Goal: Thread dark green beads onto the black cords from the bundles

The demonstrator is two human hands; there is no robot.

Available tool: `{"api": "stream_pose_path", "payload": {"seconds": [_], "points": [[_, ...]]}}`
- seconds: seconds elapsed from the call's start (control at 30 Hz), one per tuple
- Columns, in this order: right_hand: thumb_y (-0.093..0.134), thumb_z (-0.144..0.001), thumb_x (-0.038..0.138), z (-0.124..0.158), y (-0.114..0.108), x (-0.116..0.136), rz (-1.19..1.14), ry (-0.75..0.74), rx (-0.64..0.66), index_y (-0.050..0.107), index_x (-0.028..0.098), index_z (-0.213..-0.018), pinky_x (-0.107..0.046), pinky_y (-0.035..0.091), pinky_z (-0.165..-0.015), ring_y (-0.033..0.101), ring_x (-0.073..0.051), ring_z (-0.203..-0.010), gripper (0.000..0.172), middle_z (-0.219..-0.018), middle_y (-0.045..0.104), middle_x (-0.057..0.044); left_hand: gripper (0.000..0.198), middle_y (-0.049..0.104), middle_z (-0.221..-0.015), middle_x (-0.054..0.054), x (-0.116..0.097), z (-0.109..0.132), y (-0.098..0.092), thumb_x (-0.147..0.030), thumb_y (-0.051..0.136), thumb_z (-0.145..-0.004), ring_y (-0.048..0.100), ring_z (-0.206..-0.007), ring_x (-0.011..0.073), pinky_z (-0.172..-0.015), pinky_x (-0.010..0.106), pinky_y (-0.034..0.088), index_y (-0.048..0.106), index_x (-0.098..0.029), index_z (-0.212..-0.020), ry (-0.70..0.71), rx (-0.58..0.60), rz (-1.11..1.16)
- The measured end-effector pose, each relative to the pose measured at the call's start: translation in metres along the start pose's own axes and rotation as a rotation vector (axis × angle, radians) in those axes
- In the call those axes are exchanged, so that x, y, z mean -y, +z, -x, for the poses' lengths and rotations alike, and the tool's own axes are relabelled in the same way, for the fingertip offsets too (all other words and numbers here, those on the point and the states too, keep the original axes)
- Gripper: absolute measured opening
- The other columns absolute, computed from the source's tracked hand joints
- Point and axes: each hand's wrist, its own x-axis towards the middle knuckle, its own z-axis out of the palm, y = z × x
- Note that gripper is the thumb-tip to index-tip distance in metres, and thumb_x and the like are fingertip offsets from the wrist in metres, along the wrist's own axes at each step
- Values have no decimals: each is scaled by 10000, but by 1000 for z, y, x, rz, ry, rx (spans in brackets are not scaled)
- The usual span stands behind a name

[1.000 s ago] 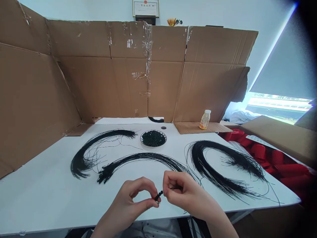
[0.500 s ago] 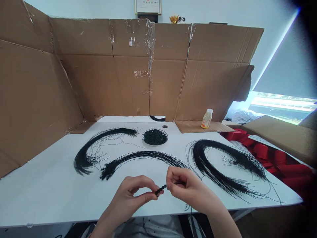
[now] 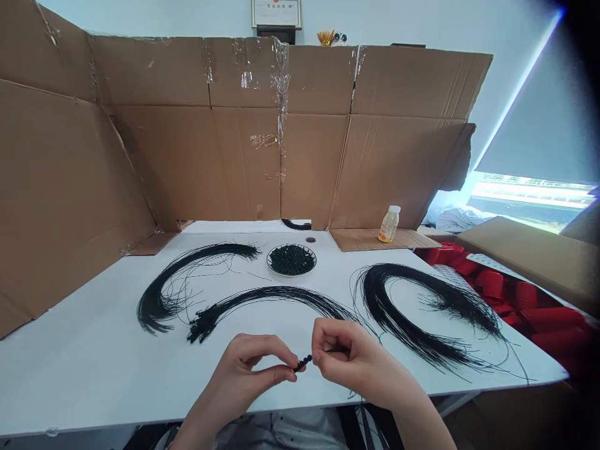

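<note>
Left hand (image 3: 239, 370) pinches short string of black beads (image 3: 304, 363); right hand (image 3: 352, 360) narrow on thin black cord (image 3: 335, 352), touching beads. Bead plate (image 3: 291, 273) far; cord bundle (image 3: 375, 300) right.

This is a workshop: white worktable (image 3: 84, 375), taped cardboard screens (image 3: 150, 156), framed wall certificate (image 3: 276, 14).

Beads (image 3: 304, 362): black
Cords (image 3: 372, 294): black
Table (image 3: 94, 375): white
Cups (image 3: 553, 319), near right: red
Cardboard screen (image 3: 154, 169), far: brown, streaked with clear tape (image 3: 282, 81)
</note>
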Motion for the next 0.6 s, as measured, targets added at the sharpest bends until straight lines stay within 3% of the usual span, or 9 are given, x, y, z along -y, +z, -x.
{"api": "stream_pose_path", "payload": {"seconds": [0.27,0.43,0.53,0.6], "points": [[546,-751,46,2,2,2,49,18,22,503,202,-693,-275,153,-501,217,-94,-571,171,-602,320,96,93,814,-737,20,1,-2,-4,-152,853,-755,729,-699,201,-675,276,537,839,-243,-738,-22,50,-68],[549,-823,114,5,15,1,417,45,23,464,222,-719,-268,184,-498,252,-110,-567,173,-601,309,87,93,800,-747,-9,4,4,-6,-160,805,-800,706,-702,167,-709,264,507,808,-239,-751,-37,64,-317],[497,-917,175,3,25,-2,700,95,76,501,238,-812,-261,243,-519,341,-124,-542,122,-579,415,76,111,806,-782,-27,11,5,-28,-170,750,-823,723,-737,157,-737,248,519,805,-255,-778,-34,48,-504],[420,-992,240,2,24,-5,787,125,96,535,239,-877,-268,313,-554,460,-151,-569,163,-636,546,35,132,819,-812,-35,13,3,-59,-192,706,-823,746,-781,168,-772,247,541,805,-267,-778,-68,-28,-644]]}}
